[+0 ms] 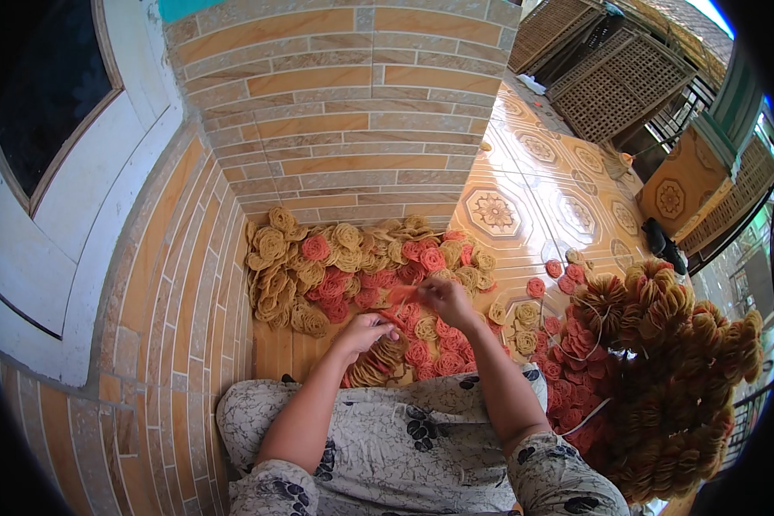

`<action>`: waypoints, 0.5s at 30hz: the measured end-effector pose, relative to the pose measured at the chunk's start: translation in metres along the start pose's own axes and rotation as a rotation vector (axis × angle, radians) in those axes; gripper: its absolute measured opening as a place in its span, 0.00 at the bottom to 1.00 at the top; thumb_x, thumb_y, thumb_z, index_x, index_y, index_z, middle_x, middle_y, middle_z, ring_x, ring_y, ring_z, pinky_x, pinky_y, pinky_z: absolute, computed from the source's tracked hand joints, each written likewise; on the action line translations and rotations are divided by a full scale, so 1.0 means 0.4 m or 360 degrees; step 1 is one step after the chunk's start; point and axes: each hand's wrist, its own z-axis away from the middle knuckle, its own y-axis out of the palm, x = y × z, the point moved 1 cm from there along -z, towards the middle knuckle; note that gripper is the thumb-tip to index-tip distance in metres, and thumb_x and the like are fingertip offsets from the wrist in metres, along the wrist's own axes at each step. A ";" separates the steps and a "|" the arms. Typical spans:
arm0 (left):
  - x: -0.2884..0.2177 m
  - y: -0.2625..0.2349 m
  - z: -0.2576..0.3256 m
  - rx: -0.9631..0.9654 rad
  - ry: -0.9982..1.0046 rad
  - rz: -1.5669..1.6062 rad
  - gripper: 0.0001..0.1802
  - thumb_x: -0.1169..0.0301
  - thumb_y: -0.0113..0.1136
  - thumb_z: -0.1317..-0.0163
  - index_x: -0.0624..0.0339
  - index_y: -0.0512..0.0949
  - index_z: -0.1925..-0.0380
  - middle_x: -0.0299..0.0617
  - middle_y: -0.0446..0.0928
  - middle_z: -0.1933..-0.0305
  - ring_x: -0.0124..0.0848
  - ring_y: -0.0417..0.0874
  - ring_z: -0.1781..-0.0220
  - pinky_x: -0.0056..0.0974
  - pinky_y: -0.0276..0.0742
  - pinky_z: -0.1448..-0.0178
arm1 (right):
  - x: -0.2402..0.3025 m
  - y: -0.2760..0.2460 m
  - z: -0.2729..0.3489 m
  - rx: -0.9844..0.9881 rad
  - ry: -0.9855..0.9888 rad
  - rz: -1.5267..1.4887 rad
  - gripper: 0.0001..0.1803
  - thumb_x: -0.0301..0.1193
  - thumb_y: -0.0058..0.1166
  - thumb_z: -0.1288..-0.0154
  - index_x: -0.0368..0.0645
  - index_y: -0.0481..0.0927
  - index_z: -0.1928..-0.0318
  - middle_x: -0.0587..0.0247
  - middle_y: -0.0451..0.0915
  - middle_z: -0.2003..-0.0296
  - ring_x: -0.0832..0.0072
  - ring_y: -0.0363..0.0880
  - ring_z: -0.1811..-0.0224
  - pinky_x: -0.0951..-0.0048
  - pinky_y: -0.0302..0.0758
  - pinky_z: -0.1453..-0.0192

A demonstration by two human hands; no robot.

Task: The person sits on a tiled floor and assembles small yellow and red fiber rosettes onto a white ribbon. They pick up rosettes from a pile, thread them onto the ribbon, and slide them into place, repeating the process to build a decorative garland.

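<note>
My left hand (366,335) is closed in a pinch just above my lap, with a thin red strand (390,318) at its fingertips. Slightly farther and to the right, my right hand (447,301) has its fingers bent together at a blurred orange-red fibre piece (404,295). Its exact shape is smeared by motion. Below my left hand lies a bundle of tan fibre coils (378,361), partly covered by the hand. Flat red rosettes (450,364) and tan rosettes (346,236) of coiled fibre are heaped around both hands.
Strung bunches of tan and red coils (662,378) are piled at my right, with white ties. A tiled wall (335,112) rises ahead and another at my left, beside a white door frame (103,215). Patterned floor tiles (499,211) stretch toward lattice panels (619,86). Dark footwear (662,245) lies far right.
</note>
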 end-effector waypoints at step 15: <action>0.034 -0.011 -0.025 -0.0174 0.0111 0.0188 0.11 0.70 0.58 0.35 0.65 0.78 0.57 0.37 0.80 0.58 0.23 0.78 0.59 0.30 0.72 0.52 | -0.134 -0.017 -0.060 -0.0311 0.0466 0.1360 0.26 0.46 0.58 0.43 0.44 0.77 0.48 0.55 0.73 0.44 0.57 0.72 0.43 0.46 0.62 0.38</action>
